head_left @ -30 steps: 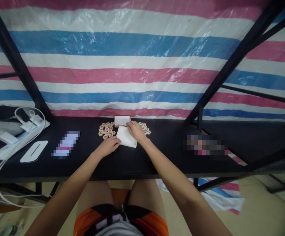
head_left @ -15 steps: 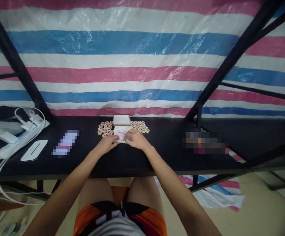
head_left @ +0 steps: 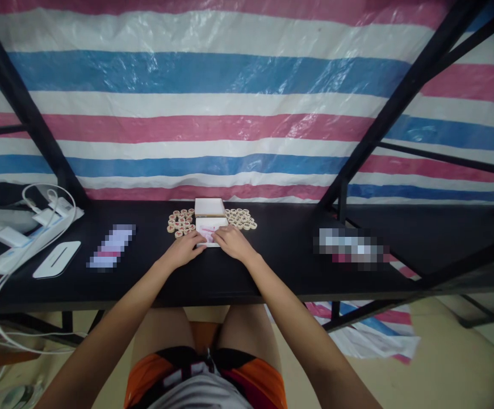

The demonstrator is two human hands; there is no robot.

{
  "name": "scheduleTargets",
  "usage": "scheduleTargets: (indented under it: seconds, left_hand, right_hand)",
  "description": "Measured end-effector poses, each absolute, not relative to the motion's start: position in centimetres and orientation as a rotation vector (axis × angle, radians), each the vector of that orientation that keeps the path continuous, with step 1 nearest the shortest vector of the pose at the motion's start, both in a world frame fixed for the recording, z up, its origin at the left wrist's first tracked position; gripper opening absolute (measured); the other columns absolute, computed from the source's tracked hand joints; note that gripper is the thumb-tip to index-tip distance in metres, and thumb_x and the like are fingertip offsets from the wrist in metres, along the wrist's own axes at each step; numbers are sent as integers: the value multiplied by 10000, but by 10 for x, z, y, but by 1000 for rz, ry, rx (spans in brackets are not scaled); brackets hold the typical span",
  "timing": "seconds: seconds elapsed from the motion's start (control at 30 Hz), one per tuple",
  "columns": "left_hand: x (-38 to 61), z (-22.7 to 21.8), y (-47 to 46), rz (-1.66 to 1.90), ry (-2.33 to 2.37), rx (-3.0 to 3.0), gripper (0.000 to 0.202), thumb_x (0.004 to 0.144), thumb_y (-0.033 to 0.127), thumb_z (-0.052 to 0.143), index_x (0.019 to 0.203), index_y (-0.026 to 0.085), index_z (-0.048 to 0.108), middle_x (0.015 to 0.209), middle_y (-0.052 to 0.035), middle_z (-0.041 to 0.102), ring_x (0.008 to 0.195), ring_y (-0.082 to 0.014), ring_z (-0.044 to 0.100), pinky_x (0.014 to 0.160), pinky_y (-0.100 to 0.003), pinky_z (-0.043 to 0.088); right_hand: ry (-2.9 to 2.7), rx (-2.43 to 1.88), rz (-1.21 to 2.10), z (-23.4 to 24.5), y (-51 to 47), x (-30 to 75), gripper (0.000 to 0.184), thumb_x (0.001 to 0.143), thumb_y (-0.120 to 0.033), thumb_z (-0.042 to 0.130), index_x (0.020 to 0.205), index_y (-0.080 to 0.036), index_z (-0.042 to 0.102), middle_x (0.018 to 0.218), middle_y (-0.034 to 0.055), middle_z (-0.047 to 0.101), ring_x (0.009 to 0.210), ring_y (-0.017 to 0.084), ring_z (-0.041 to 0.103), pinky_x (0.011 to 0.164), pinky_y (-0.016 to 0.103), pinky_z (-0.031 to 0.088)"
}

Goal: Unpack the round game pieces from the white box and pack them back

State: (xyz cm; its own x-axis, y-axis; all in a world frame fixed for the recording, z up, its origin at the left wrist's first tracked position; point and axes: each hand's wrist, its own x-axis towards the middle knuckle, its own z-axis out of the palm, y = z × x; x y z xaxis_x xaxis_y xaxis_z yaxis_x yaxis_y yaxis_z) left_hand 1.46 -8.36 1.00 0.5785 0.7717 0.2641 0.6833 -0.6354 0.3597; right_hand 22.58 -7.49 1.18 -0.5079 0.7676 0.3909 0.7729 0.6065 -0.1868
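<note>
A small white box (head_left: 212,222) lies open on the black table in front of me. Inside it is a thin, crumpled pink-and-white sheet (head_left: 207,232), whose material I cannot make out. My left hand (head_left: 184,248) is at the box's near left corner, fingers bent over the edge onto the sheet. From the right, my right hand (head_left: 233,243) reaches over the box, its curled fingertips on the sheet. Behind stands a second white box part (head_left: 210,207). Round wooden Chinese chess pieces with red marks (head_left: 181,222) lie to the left, and dark-marked ones (head_left: 241,218) to the right.
A pixelated phone-shaped item (head_left: 113,245) and a white flat device (head_left: 57,259) lie left on the table (head_left: 289,250). Beyond them is a power strip (head_left: 34,238) with white cables. A blurred item (head_left: 351,249) lies right. Black metal posts (head_left: 361,142) frame a striped sheet (head_left: 213,128).
My right hand's fingers have flattened slightly and lowered onto the sheet in the box. The left hand has moved a little further over the box edge. The whole view has shifted slightly.
</note>
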Motion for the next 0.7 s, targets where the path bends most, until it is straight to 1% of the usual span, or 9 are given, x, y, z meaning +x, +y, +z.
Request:
scheduleTargets:
  seconds: [0.07, 0.17, 0.23, 0.33, 0.43, 0.5, 0.7]
  left_hand:
    - [15, 10, -83, 570, 1194, 2605, 264, 911, 322, 443, 1033, 210, 649, 1043, -61, 599, 948, -203, 588, 866, -321, 453]
    - [15, 11, -82, 538, 1190, 2635, 266, 911, 302, 436, 1020, 200, 657, 1020, -66, 621, 947, -209, 590, 856, -324, 456]
    - [16, 12, -83, 532, 1178, 2660, 270, 918, 293, 421, 1018, 197, 653, 1014, -67, 626, 945, -210, 591, 854, -326, 457]
    - [15, 12, -84, 556, 1163, 2665, 266, 922, 292, 413, 1006, 200, 648, 1000, -63, 622, 937, -206, 593, 856, -327, 459]
    - [15, 10, -84, 575, 1176, 2653, 263, 913, 306, 428, 1008, 204, 651, 1078, -71, 594, 958, -206, 589, 869, -329, 460]
    - [15, 10, -84, 566, 1210, 2651, 268, 909, 311, 432, 1014, 202, 654, 1127, -79, 577, 981, -210, 583, 875, -333, 460]
    - [17, 14, -86, 482, 1249, 2685, 264, 913, 287, 421, 1026, 203, 644, 1012, -75, 629, 953, -219, 581, 855, -340, 459]
  right_hand:
    - [-2388, -1215, -21, 10, -74, 225, 405, 980, -353, 355, 903, -140, 691, 938, 113, 681, 949, 194, 593, 935, 338, 361]
    - [-2348, -1228, -24, 6, -73, 225, 368, 971, -364, 386, 974, -162, 693, 1095, 120, 658, 1077, 210, 553, 982, 356, 338]
    - [-2324, -1256, -39, 5, -72, 226, 359, 967, -370, 396, 1007, -166, 688, 1130, 122, 642, 1100, 217, 537, 990, 365, 334]
    - [-2339, -1277, -71, 7, -73, 226, 398, 972, -391, 369, 975, -154, 689, 1038, 124, 659, 1036, 218, 553, 969, 370, 343]
    - [-2373, -1291, -72, 8, -73, 225, 428, 975, -408, 351, 918, -149, 686, 927, 114, 672, 957, 209, 577, 951, 367, 345]
    - [-2381, -1294, -62, 8, -73, 225, 435, 974, -418, 350, 901, -145, 681, 892, 110, 674, 930, 205, 587, 947, 364, 345]
    - [-2375, -1281, -61, 7, -72, 226, 449, 980, -411, 328, 870, -133, 663, 860, 114, 674, 900, 203, 591, 934, 355, 358]
